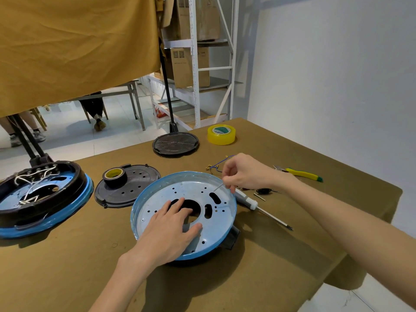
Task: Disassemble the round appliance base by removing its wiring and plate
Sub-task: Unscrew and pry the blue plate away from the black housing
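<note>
Blue-rimmed, the round appliance base (227, 199) is sitting on the olive-covered counter (258, 255), with its perforated metal plate (171, 194) facing up. The left hand (173, 230) is lying flat on the plate, fingers straight and spread, reaching into the central cut-out. The right hand (245, 171) is hovering over the far rim, pinching a thin wire (218, 188) whose tip is pointing down at the plate. Just beside the base a screwdriver (258, 207) is lying; yellow-handled pliers (301, 174) and loose blue wiring (219, 164) are resting farther back. A second base (42, 197) with white wires is sitting at the left.
</note>
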Tool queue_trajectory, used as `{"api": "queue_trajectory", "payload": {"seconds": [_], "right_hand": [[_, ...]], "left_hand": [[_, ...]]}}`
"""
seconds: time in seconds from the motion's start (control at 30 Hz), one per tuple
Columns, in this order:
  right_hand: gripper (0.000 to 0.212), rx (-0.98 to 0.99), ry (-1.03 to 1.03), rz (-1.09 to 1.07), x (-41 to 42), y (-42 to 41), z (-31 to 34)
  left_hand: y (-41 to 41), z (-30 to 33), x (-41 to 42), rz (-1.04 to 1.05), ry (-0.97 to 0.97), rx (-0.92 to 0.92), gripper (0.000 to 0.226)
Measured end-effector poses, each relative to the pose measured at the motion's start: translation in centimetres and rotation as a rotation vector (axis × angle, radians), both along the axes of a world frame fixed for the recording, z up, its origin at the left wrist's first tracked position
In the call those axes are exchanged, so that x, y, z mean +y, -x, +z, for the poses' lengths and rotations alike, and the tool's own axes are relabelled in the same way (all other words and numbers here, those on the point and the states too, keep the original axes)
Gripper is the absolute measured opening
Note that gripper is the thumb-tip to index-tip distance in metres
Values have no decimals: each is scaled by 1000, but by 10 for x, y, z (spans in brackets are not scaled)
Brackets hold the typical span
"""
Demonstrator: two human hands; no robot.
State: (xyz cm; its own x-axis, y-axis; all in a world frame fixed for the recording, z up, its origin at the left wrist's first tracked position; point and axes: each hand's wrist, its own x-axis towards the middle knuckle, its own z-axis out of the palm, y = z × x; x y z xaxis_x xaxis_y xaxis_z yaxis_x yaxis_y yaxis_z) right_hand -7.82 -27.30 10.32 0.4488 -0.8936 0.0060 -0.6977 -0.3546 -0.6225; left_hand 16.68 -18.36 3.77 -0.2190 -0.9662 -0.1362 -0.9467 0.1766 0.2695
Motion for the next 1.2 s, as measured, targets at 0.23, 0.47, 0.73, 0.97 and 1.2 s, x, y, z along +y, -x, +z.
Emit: {"api": "queue_trajectory", "payload": {"seconds": [0.23, 0.47, 0.73, 0.97, 1.2], "right_hand": [[8, -368, 152, -481, 0, 50, -43], [13, -41, 207, -413, 2, 69, -73], [5, -137, 271, -359, 4, 41, -64], [25, -140, 8, -259, 4, 3, -62], [48, -770, -431, -372, 6, -17, -41]], "left_hand": [[-2, -2, 0, -2, 1, 14, 66], [-2, -5, 1, 7, 43, 58, 63], [7, 9, 15, -119, 63, 240, 57], [0, 7, 19, -277, -72, 69, 90], [-23, 37, 15, -140, 55, 490, 59]]}}
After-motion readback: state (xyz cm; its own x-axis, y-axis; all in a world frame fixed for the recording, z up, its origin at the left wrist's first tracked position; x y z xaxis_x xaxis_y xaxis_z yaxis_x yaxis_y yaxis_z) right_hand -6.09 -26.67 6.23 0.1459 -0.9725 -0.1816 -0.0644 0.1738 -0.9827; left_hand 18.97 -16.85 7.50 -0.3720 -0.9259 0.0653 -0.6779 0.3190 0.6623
